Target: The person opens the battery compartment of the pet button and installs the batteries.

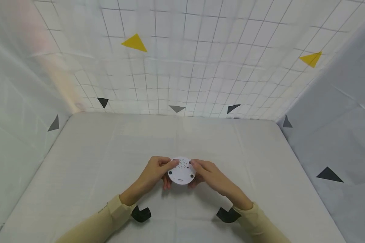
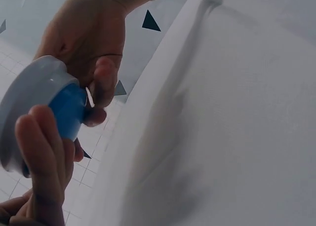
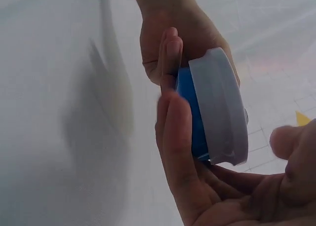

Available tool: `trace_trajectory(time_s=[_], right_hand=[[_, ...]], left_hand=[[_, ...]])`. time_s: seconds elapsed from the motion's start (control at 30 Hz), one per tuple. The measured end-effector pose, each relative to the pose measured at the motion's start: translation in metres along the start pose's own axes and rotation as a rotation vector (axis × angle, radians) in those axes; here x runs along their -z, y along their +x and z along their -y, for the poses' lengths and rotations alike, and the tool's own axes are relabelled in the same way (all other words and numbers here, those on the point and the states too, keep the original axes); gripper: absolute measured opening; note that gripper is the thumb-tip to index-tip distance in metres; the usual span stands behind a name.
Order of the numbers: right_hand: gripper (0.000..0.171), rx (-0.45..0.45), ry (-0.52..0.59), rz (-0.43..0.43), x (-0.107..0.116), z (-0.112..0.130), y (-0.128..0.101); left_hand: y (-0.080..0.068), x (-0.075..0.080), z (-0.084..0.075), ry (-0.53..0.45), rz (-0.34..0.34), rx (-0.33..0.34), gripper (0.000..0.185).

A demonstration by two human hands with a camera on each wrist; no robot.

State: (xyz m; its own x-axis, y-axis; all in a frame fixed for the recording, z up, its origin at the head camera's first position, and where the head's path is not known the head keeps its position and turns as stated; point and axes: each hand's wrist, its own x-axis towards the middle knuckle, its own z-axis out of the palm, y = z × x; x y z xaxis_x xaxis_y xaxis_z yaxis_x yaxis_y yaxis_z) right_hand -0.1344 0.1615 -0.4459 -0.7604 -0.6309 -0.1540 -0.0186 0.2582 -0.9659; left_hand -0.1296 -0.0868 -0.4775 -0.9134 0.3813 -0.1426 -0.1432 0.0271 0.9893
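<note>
Device: a round white disc [image 1: 181, 171] with a blue underside, held above the table [image 1: 109, 162].
Left hand [image 1: 156, 171]: fingers curled round the disc's left edge.
Right hand [image 1: 209, 174]: fingers curled round the disc's right edge.

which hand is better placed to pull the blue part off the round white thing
Probably the right hand: in its wrist view its fingers lie along the blue base of the round white device. The left hand grips the white rim, with its thumb on top, so it can brace.
</note>
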Motion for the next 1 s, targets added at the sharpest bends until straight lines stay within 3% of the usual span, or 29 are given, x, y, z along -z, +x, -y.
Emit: trace_trajectory(time_s=[0.13,0.37,0.7,1.0], right_hand=[[0.055,-0.035,0.138,0.077,0.0027,-0.0036,0.0012],[0.046,-0.044,0.165,0.139,0.0060,-0.0058,0.0020],[0.044,0.004,0.182,0.109,0.0072,-0.0105,0.0044],[0.042,-0.002,0.122,0.025,0.0080,-0.0048,0.0031]], left_hand=[[0.0007,0.0017,0.0009,-0.004,-0.004,-0.005,0.038],[0.0016,0.0039,0.0015,0.009,0.007,-0.009,0.038],[0.0030,0.0057,0.0004,-0.005,-0.005,-0.008,0.040],[0.0029,0.0077,-0.0037,-0.035,-0.025,-0.006,0.042]])
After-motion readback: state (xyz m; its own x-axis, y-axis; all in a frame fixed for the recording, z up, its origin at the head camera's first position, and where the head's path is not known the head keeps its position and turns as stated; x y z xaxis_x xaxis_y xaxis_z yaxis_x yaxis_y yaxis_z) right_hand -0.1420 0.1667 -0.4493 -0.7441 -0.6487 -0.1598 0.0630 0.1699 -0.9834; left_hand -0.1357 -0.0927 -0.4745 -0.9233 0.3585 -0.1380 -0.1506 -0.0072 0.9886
